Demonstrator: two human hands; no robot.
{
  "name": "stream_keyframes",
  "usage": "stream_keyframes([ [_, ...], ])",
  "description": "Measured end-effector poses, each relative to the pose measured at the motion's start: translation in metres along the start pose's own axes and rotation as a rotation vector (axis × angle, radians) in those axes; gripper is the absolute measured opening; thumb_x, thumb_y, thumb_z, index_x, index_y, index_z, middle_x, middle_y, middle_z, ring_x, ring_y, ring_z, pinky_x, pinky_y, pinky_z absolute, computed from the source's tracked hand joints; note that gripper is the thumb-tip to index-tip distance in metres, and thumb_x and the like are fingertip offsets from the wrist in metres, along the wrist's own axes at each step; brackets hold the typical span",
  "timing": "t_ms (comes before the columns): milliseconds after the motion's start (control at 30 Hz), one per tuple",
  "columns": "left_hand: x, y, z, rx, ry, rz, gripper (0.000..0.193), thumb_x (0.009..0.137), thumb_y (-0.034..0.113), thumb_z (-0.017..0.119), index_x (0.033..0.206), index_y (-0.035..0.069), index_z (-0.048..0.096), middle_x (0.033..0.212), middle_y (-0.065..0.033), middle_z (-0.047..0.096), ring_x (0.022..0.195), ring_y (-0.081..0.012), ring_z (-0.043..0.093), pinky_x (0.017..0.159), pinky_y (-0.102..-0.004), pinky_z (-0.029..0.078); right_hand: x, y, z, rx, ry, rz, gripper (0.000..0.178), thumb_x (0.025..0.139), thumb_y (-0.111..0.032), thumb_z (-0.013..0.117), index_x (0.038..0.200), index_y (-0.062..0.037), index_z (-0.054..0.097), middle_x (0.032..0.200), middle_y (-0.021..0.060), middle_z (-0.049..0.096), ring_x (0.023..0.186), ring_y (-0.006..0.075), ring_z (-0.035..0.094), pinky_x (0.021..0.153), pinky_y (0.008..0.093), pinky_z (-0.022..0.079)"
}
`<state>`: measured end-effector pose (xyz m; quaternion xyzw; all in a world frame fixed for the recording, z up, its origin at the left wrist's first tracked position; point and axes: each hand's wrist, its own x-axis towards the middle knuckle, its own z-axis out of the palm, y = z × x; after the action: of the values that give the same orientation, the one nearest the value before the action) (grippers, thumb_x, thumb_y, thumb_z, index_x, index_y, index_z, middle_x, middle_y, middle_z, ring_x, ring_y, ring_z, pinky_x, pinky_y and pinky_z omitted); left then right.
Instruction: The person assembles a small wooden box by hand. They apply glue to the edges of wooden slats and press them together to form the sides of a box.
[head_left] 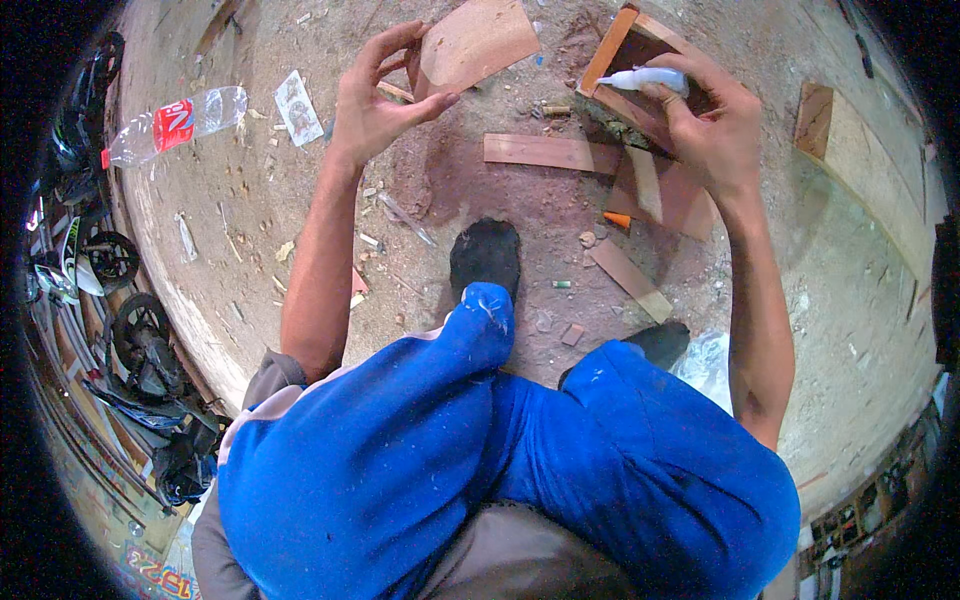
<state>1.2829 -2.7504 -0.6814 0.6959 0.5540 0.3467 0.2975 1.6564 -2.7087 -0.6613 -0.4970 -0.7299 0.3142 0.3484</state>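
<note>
My left hand (380, 110) grips a thin, flat wooden panel (478, 45) by its left edge, fingers behind it and the thumb near its lower corner. In my right hand (715, 130) is a small white squeeze bottle (660, 78) with a narrow nozzle pointing left. The nozzle tip overlaps the orange-brown edge of an open wooden box frame (612, 48); whether it touches cannot be made out. Part of the frame lies hidden behind my right hand, and I cannot tell if that hand also steadies it.
Below the frame lie a wooden strip (550, 152), a dark board (685, 200) and a shorter strip (630, 278). A plastic bottle (215, 112) and a printed card (298, 108) lie left. A larger board (860, 150) is at right; motorcycles (145, 340) stand far left.
</note>
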Motion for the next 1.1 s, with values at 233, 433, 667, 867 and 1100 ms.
stream_keyframes([
  [233,0.002,0.002,0.003,0.0,0.013,0.015,0.082,0.072,0.013,0.095,0.143,0.004,0.055,0.14,-0.0106,0.061,0.131,-0.0229,0.059,0.111,-0.0446,0.05,-0.003,-0.006,-0.006,-0.063,-0.045,-0.016,0.026,0.085,0.0,0.074,0.11,-0.0066,0.077,0.102,0.0072,0.079,0.091,0.0167,0.074,0.079,0.0298,0.058],
  [433,0.004,0.001,0.002,0.012,-0.001,0.04,0.081,0.072,0.013,0.095,0.141,0.004,0.056,0.14,-0.0107,0.061,0.13,-0.0229,0.059,0.111,-0.0447,0.05,-0.005,-0.007,-0.003,0.043,-0.025,0.076,0.03,0.078,-0.001,0.068,0.106,-0.0065,0.078,0.102,0.0139,0.077,0.091,0.0261,0.075,0.078,0.0353,0.06],
  [667,0.004,0.008,0.003,-0.033,0.002,-0.007,0.08,0.072,0.014,0.095,0.141,0.003,0.056,0.141,-0.0112,0.061,0.13,-0.0234,0.06,0.111,-0.0443,0.049,-0.006,-0.01,-0.002,-0.034,-0.037,0.007,0.03,0.084,0.002,0.072,0.112,-0.0062,0.076,0.098,0.0103,0.079,0.089,0.0176,0.075,0.078,0.0301,0.059],
  [867,0.006,0.005,0.004,0.0,0.037,0.054,0.087,0.067,0.024,0.098,0.142,0.006,0.056,0.137,-0.0111,0.065,0.123,-0.0234,0.066,0.105,-0.0403,0.055,-0.004,-0.012,0.0,-0.026,-0.061,0.015,0.032,0.084,0.002,0.07,0.114,-0.0057,0.076,0.101,0.0085,0.078,0.09,0.0164,0.074,0.079,0.0296,0.059],
  [1100,0.02,0.016,0.01,0.001,-0.029,0.1,0.086,0.067,0.025,0.098,0.141,0.006,0.057,0.137,-0.0116,0.065,0.125,-0.024,0.065,0.107,-0.0416,0.054,-0.007,-0.017,-0.016,0.265,0.053,0.32,0.023,0.093,-0.008,0.076,0.114,0.0015,0.074,0.104,0.0087,0.076,0.096,0.0159,0.072,0.086,0.0279,0.057],
])
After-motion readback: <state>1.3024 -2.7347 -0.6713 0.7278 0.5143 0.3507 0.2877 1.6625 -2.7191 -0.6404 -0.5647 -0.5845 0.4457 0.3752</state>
